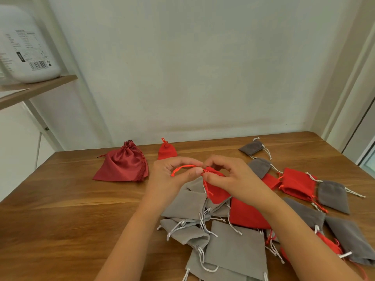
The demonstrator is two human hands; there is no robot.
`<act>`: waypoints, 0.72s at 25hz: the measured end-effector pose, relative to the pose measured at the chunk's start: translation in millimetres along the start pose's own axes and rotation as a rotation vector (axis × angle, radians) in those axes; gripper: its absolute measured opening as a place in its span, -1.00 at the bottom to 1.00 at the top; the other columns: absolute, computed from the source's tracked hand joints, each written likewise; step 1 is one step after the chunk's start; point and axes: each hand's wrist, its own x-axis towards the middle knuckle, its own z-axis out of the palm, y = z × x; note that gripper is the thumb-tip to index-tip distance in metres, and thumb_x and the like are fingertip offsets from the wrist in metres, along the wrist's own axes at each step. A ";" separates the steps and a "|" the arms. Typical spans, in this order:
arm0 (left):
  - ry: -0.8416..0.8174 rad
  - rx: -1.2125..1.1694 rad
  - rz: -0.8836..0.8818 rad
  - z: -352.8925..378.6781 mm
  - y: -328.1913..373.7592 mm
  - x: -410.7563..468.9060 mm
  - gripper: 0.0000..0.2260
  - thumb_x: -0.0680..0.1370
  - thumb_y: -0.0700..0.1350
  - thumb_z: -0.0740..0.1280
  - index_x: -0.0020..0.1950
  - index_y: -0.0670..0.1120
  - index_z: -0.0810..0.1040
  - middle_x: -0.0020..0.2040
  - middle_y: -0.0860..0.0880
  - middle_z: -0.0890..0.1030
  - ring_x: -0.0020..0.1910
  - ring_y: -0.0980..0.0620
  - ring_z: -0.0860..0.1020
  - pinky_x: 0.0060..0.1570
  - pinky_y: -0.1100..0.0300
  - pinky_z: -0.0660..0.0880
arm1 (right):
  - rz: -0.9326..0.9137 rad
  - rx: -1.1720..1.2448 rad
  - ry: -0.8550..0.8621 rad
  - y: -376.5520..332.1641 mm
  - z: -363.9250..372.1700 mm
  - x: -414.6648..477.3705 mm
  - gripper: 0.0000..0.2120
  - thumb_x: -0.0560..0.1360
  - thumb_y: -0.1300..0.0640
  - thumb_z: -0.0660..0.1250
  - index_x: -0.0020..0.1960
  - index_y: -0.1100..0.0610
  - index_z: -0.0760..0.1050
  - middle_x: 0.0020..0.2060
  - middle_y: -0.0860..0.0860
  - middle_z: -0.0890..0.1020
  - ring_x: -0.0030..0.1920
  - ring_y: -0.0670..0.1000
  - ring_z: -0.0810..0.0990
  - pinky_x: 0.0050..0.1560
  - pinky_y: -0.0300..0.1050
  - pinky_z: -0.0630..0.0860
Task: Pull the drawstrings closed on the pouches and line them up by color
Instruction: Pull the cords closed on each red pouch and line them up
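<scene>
A small red pouch [217,190] hangs above the pile between both hands. My left hand [172,175] pinches its red drawstring [183,168], which loops out to the left. My right hand [227,173] pinches the gathered mouth of the same pouch. At the back left lie a closed dark red satin pouch [123,165] and, to its right, a closed small red pouch [166,151]. Under my hands a heap of light grey pouches [235,248] with white cords mixes with red pouches [246,217].
Dark grey pouches [252,148] and more red ones [297,183] lie scattered over the right side of the wooden table [71,220]. A wall stands just behind the table. A white container [26,47] sits on a shelf at the upper left.
</scene>
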 end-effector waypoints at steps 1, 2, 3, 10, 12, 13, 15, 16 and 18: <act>0.016 0.013 0.005 0.0 -0.5 -0.5 -0.87 0.37 -0.27 0.47 -0.14 -0.08 0.69 -0.20 0.02 0.71 -0.17 0.12 0.66 -0.14 0.35 0.51 | 0.007 0.012 0.005 0.0 1.1 0.0 -0.92 0.48 0.23 0.37 -0.17 0.09 0.55 -0.30 -0.03 0.57 -0.26 -0.07 0.49 -0.20 -0.22 0.40; 0.022 0.042 0.004 -0.1 -2.0 -0.4 -0.86 0.38 -0.26 0.47 -0.13 -0.05 0.69 -0.19 0.05 0.71 -0.16 0.14 0.66 -0.13 0.37 0.51 | 0.014 0.010 0.017 0.4 2.8 0.0 -0.93 0.48 0.22 0.37 -0.17 0.11 0.54 -0.31 -0.02 0.56 -0.27 -0.07 0.48 -0.21 -0.25 0.39; 0.021 0.097 0.009 -0.7 -4.1 0.1 -0.85 0.39 -0.25 0.47 -0.12 -0.02 0.69 -0.18 0.08 0.71 -0.14 0.16 0.65 -0.12 0.36 0.51 | 0.023 -0.004 0.031 1.4 4.6 0.1 -0.94 0.47 0.22 0.37 -0.18 0.12 0.54 -0.32 0.00 0.57 -0.27 -0.04 0.48 -0.22 -0.24 0.39; -0.115 0.483 0.107 -2.6 -13.7 2.7 -0.92 0.47 -0.21 0.44 -0.09 -0.05 0.67 -0.21 0.18 0.64 -0.15 0.27 0.59 -0.09 0.33 0.50 | 0.065 -0.137 0.053 10.4 7.9 -0.1 -0.94 0.41 0.16 0.40 -0.22 0.07 0.54 -0.37 -0.04 0.56 -0.32 -0.14 0.46 -0.27 -0.25 0.38; -0.159 0.527 0.108 -2.1 -17.9 5.3 -0.91 0.44 -0.24 0.45 -0.10 -0.07 0.65 -0.25 0.19 0.59 -0.15 0.25 0.56 -0.06 0.24 0.52 | 0.069 -0.158 0.033 11.3 9.8 -0.2 -0.93 0.40 0.15 0.41 -0.23 0.06 0.54 -0.38 -0.07 0.56 -0.32 -0.18 0.46 -0.27 -0.27 0.38; -0.170 0.543 0.105 -1.8 -19.8 6.3 -0.90 0.43 -0.25 0.46 -0.11 -0.09 0.64 -0.26 0.19 0.57 -0.15 0.25 0.55 -0.05 0.20 0.52 | 0.069 -0.161 0.019 10.9 10.5 -0.4 -0.93 0.40 0.15 0.42 -0.23 0.06 0.54 -0.38 -0.06 0.56 -0.33 -0.18 0.46 -0.27 -0.28 0.38; -0.176 0.576 0.138 -1.8 -22.2 6.3 -0.89 0.42 -0.24 0.46 -0.11 -0.07 0.61 -0.26 0.21 0.53 -0.13 0.26 0.52 -0.04 0.20 0.49 | 0.074 -0.134 -0.002 11.0 9.5 -0.2 -0.89 0.44 0.10 0.42 -0.23 0.10 0.56 -0.38 -0.02 0.57 -0.33 -0.11 0.46 -0.28 -0.25 0.37; -0.175 0.590 0.186 -1.6 -22.8 5.7 -0.89 0.43 -0.22 0.45 -0.11 -0.05 0.60 -0.24 0.20 0.53 -0.11 0.25 0.51 -0.05 0.25 0.48 | 0.088 -0.096 -0.007 11.8 7.3 -0.1 -0.82 0.49 0.05 0.39 -0.24 0.12 0.57 -0.39 -0.01 0.56 -0.34 -0.06 0.45 -0.29 -0.21 0.36; -0.172 0.632 0.318 -1.9 -24.1 4.5 -0.96 0.49 -0.13 0.38 -0.07 -0.04 0.57 -0.18 0.17 0.55 -0.10 0.21 0.49 -0.07 0.38 0.41 | 0.108 -0.025 0.023 15.4 2.6 1.5 -0.73 0.53 -0.01 0.32 -0.26 0.12 0.57 -0.41 -0.04 0.54 -0.36 -0.06 0.45 -0.29 -0.14 0.34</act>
